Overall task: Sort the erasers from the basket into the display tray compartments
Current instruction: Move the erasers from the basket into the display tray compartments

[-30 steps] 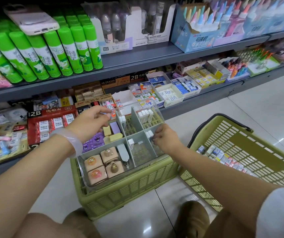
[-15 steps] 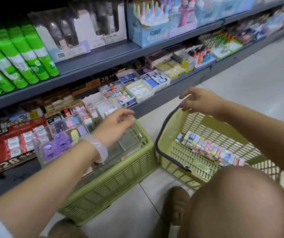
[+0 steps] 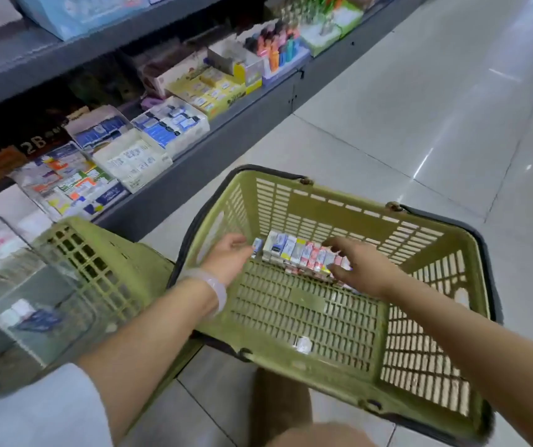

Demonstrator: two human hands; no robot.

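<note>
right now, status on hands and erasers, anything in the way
Left hand open at the left end of the eraser row. Right hand open over its right end. Nothing lifted yet. Basket unobstructed.

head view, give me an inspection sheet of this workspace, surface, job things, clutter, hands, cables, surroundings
surface: glossy pale tiled floor; two baskets stand on it.
job's things: green basket holds a row of small boxed erasers along its far side, plus one loose eraser near the front. Clear display tray sits on a second green basket, blurred.
clutter: nothing seen.
hands: left hand touches the row's left end; right hand rests over its right end; whether either grips an eraser cannot be told.
cables: nothing seen.
surroundings: grey shop shelf stocked with stationery boxes.
</note>
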